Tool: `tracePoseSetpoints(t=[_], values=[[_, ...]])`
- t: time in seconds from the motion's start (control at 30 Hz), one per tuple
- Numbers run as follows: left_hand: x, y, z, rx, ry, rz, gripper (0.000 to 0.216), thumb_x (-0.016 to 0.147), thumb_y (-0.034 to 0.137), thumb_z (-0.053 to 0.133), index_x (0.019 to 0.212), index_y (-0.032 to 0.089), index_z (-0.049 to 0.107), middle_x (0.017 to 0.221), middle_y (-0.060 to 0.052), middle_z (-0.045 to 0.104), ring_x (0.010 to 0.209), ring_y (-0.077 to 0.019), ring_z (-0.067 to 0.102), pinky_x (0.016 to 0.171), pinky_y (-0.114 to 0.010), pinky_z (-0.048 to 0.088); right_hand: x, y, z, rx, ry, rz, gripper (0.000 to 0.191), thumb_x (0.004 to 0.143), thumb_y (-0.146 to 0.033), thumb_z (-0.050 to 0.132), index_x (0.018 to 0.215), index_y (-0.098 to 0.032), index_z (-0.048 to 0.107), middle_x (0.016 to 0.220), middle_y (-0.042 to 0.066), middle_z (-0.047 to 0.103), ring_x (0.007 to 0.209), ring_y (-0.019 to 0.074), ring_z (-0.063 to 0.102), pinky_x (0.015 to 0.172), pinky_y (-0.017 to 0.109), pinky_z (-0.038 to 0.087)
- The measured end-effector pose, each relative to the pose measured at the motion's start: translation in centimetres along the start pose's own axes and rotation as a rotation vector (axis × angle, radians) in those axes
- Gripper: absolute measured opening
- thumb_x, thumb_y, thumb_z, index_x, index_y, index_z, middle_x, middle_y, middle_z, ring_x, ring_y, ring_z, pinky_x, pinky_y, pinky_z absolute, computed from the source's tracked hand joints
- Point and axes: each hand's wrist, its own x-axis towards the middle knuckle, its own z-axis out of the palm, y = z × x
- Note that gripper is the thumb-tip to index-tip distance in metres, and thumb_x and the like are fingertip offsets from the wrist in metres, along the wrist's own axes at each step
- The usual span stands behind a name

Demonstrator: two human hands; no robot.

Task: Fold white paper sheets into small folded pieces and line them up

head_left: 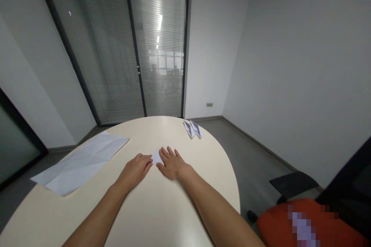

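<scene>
A small folded piece of white paper (157, 157) is pinned flat on the table (162, 208) between the two hands, at about twelve o'clock from the person. The right hand (171, 163) is laid flat on it, fingers spread and extended, covering most of the piece. The left hand (136, 169) is loosely curled, its fingertips brought against the paper's left edge; nothing is gripped in either hand.

The step in hand is judged to be the pressing of a crease. It would be done well if the paper were held still under the flat palm while the fingertips were drawn firmly along the fold, edges kept aligned so that no skew is set in.

Farther out, at one o'clock near the table's far rim, two small folded paper pieces (193, 129) are lying just beside each other. At ten o'clock a large creased sheet (82, 161) is spread open, well apart from the hands. At four o'clock, off the table, an orange chair seat (278, 220) is seen.
</scene>
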Motion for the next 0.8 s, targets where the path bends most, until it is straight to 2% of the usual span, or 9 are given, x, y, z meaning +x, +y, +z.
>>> tracePoseSetpoints(t=[0.2, 0.3, 0.37, 0.43, 0.57, 0.8], values=[[-0.1, 0.5, -0.2, -0.008, -0.004, -0.048, 0.027, 0.098, 0.028, 0.048, 0.115, 0.025, 0.069, 0.118, -0.007, 0.072, 0.11, -0.022, 0.061, 0.092, -0.034, 0.048, -0.4, 1.2, -0.4, -0.024, 0.095, -0.03, 0.067, 0.101, -0.054, 0.028, 0.157, -0.017, 0.027, 0.164, 0.011, 0.022, 0.152, 0.034, 0.006, 0.12, 0.058, 0.011], [-0.1, 0.8, -0.1, -0.005, 0.001, -0.076, 0.025, 0.098, 0.027, 0.048, 0.112, 0.024, 0.069, 0.117, -0.007, 0.072, 0.109, -0.0219, 0.06, 0.092, -0.034, 0.047, -0.6, 1.1, -0.8, -0.065, 0.195, -0.12, 0.064, 0.099, -0.055, 0.038, 0.149, -0.016, 0.041, 0.157, 0.015, 0.038, 0.147, 0.0349, 0.024, 0.116, 0.054, 0.023], [0.0, 0.9, -0.1, 0.003, 0.006, -0.07, 0.025, 0.098, 0.027, 0.047, 0.111, 0.023, 0.068, 0.115, -0.006, 0.072, 0.108, -0.0223, 0.06, 0.091, -0.034, 0.047, -0.6, 0.8, -1.1, -0.101, 0.247, -0.162, 0.053, 0.098, -0.053, 0.044, 0.138, -0.018, 0.053, 0.144, 0.014, 0.053, 0.134, 0.0324, 0.041, 0.108, 0.048, 0.034], [0.0, 1.0, -0.2, 0.014, 0.014, -0.058, 0.026, 0.098, 0.028, 0.046, 0.11, 0.023, 0.068, 0.114, -0.006, 0.072, 0.107, -0.0228, 0.061, 0.09, -0.034, 0.048, -0.6, 0.4, -1.4, -0.137, 0.27, -0.175, 0.041, 0.098, -0.049, 0.047, 0.125, -0.021, 0.062, 0.129, 0.011, 0.063, 0.119, 0.0291, 0.052, 0.098, 0.043, 0.041], [-0.1, 1.1, -0.1, 0.013, 0.036, -0.078, 0.027, 0.097, 0.029, 0.046, 0.113, 0.024, 0.067, 0.113, -0.005, 0.073, 0.107, -0.0232, 0.061, 0.089, -0.034, 0.048, -0.4, -0.1, -1.7, -0.178, 0.285, -0.181, 0.036, 0.099, -0.048, 0.048, 0.113, -0.022, 0.068, 0.118, 0.009, 0.067, 0.106, 0.0261, 0.057, 0.09, 0.039, 0.043], [0.0, 1.1, 0.5, -0.018, 0.097, -0.225, 0.03, 0.093, 0.037, 0.053, 0.113, 0.02, 0.066, 0.113, -0.007, 0.072, 0.107, -0.0247, 0.063, 0.091, -0.035, 0.048, -0.5, -0.1, -1.7, -0.134, 0.307, -0.154, 0.042, 0.1, -0.052, 0.043, 0.119, -0.023, 0.069, 0.115, 0.009, 0.069, 0.104, 0.025, 0.059, 0.09, 0.036, 0.043]])
